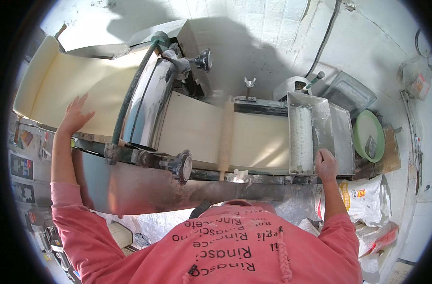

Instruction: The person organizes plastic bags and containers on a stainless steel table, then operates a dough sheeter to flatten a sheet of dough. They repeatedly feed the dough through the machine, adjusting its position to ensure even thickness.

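Observation:
A long pale sheet of dough runs through a rolling machine from right to left. At the left it is wound into a thick roll. My left hand lies on the sheet just beside that roll, fingers spread and palm down. A shiny metal roller cover stands to its right. At the right end, my right hand is closed in a fist at the near edge of a metal flour tray. What its fingers hold, if anything, is hidden. A white floury roller sits beside it.
A wooden rolling pin lies across the dough. Black adjusting knobs stick out at the machine's near side, and another knob at the back. Right of the tray are a green basin and white sacks.

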A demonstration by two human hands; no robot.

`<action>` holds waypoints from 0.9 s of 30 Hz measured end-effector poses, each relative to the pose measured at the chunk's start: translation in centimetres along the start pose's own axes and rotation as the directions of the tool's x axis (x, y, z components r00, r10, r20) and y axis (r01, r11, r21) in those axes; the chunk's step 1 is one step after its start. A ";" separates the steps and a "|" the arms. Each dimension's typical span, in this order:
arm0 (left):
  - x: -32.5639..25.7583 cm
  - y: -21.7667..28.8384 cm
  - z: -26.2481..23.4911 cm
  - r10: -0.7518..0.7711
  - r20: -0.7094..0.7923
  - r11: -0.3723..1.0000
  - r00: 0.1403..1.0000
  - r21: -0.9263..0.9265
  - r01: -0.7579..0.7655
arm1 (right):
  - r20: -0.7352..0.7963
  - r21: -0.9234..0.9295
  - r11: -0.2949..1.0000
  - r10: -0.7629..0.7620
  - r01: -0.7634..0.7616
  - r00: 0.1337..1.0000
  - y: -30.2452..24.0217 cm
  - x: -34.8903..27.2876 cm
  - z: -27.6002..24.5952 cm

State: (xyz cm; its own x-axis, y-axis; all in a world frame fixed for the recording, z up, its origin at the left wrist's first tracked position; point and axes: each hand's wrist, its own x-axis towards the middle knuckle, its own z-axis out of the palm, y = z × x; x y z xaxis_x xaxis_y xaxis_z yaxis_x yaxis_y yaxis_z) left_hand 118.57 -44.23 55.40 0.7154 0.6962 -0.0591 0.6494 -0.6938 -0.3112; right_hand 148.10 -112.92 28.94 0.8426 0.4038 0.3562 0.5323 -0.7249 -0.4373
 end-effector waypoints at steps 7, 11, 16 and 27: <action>-0.2 -0.2 0.2 -0.023 0.033 0.998 0.999 -0.062 0.025 | -0.004 0.014 1.000 0.024 -0.023 1.000 -0.2 0.0 -0.1; -0.2 0.1 0.1 -0.049 0.063 0.997 0.997 -0.058 0.053 | 0.002 0.003 1.000 0.026 -0.026 1.000 -0.1 0.0 -0.1; -0.2 0.6 -0.1 -0.024 0.083 0.998 0.996 -0.053 0.029 | -0.017 0.007 0.999 0.035 -0.035 0.999 -0.1 -0.1 -0.1; -0.5 1.1 -0.4 -0.008 0.141 0.996 0.990 -0.086 0.021 | -0.043 0.024 0.999 0.033 -0.033 0.999 0.0 -0.1 0.1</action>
State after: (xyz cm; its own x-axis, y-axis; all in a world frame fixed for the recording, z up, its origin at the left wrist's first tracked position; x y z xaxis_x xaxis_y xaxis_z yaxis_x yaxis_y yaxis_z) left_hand 119.00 -45.42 55.45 0.6667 0.7208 -0.1893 0.6838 -0.6927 -0.2294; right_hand 148.04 -112.94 28.78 0.8558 0.3552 0.3762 0.5064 -0.7242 -0.4681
